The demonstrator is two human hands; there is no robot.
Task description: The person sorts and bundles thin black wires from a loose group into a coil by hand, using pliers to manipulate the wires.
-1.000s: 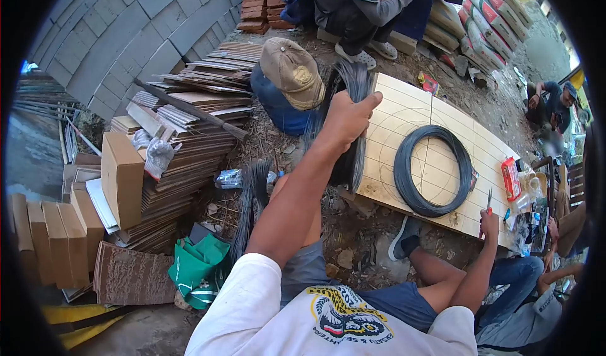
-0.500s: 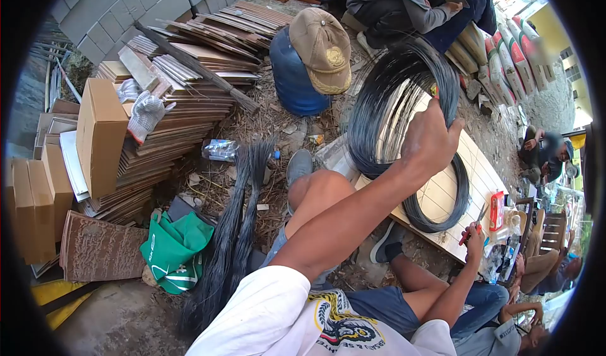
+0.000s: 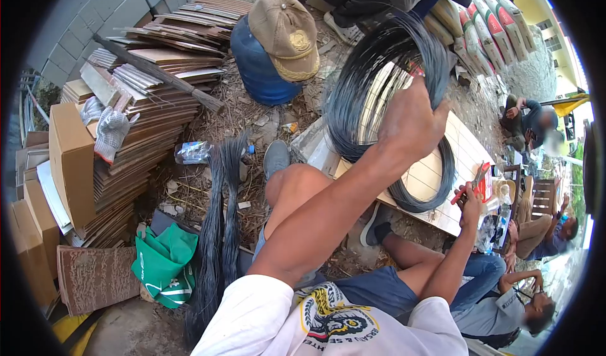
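My left hand (image 3: 410, 119) is closed round the upper side of a large coil of dark thin wire (image 3: 347, 103), which stands upright as a loose ring. The coil's lower part is over a pale tiled panel (image 3: 470, 147). My right hand (image 3: 468, 205) grips pliers (image 3: 459, 195) with red handles, their jaws pointing up and away, apart from the coil. Behind the jaws shows a red packet (image 3: 484, 184). Two long bundles of cut wire (image 3: 214, 229) lie beside my left knee.
Stacked thin tiles (image 3: 164, 116) and cardboard boxes (image 3: 71, 166) stand on the left. A cap (image 3: 284, 30) rests on a blue jug (image 3: 259, 72). A plastic bottle (image 3: 192, 152) and a green bag (image 3: 164, 264) lie nearby. Other people sit at the top and right, near cement bags (image 3: 499, 24).
The view has shifted, so the scene sits further left and higher. My right hand has raised the pliers, and their jaws show more clearly. My left hand keeps its grip on the coil.
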